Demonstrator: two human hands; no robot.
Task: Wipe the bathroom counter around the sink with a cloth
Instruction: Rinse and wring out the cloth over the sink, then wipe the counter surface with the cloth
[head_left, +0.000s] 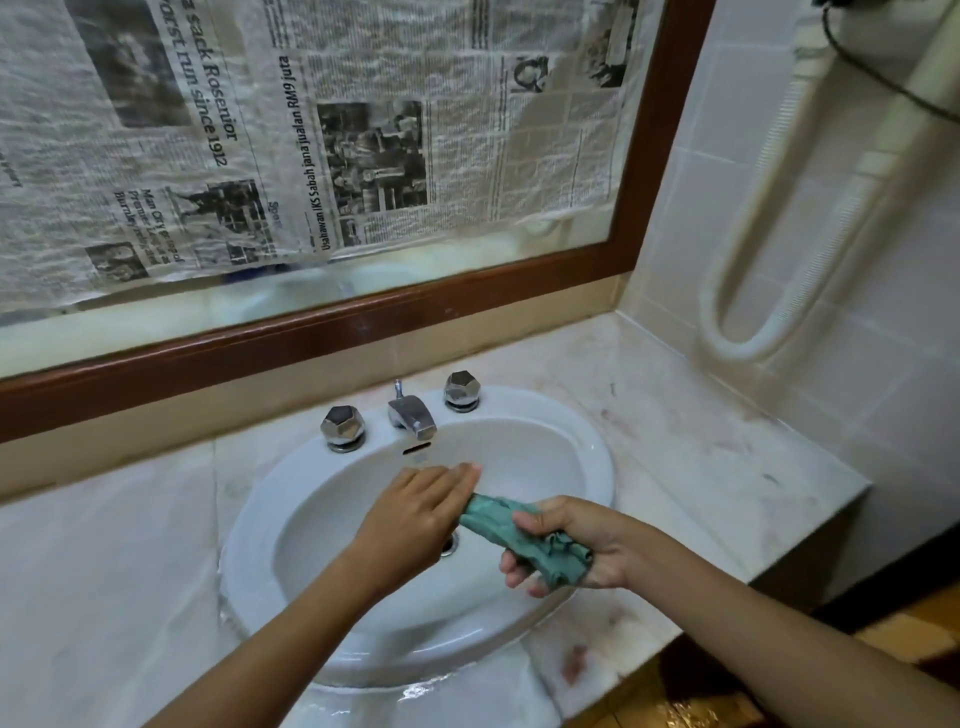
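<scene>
Over the basin, at lower centre of the frame, the right hand is curled round the bunched end of a green cloth, thumb on top and fingers wrapped beneath. The left hand grips the other end, which vanishes under its knuckles. Between them the cloth is rolled into a tight, creased rope; this looks like wringing, so the wiping itself is not under way.

Below the hands lies the oval white ceramic sink, glossy and smooth, with a metal drain just under the left wrist. At the upper rim of the sink stand a short chrome spout and two faceted chrome knobs.

Around it runs the pale marble counter, veined and polished, with reddish smudges at right and near the bottom edge, and a wet sheen along the sink's lower rim. Above, a brown wooden frame holds a mirror covered in damp, rippled newspaper. A looped white hose hangs on the tiled wall at right.

Risks, as I judge them: a half-wrung cloth would only smear water across the marble and leave streaks, and a loose grip on wet fabric could drop it into the basin. Drips carried past the counter's edge could make the floor slippery.
</scene>
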